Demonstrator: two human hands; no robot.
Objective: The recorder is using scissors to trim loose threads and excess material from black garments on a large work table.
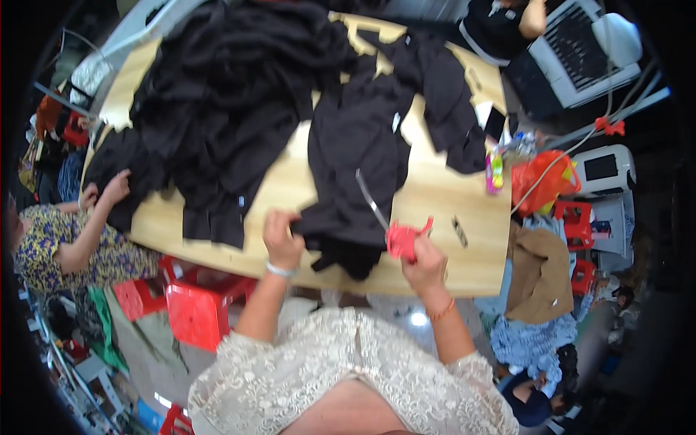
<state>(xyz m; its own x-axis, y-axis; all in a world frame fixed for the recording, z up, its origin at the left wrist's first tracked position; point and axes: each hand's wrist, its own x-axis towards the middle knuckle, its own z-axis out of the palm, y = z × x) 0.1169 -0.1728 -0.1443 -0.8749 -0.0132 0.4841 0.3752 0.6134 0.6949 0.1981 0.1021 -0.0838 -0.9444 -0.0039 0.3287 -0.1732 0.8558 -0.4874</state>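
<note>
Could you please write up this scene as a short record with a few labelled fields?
Surface: wooden table
Left hand: grips the edge of a black garment
Right hand: holds scissors with red handles, blades open over the garment
Pile: more black clothes heaped on the table's far side
Others: a person's hand touches black cloth at the left edge
Below: red stool

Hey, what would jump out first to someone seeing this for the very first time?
The red-handled scissors in the right hand, blades up over a black garment that the left hand pinches at the wooden table's near edge. Behind, a black clothes heap covers the far left; a red stool stands lower left.
</note>
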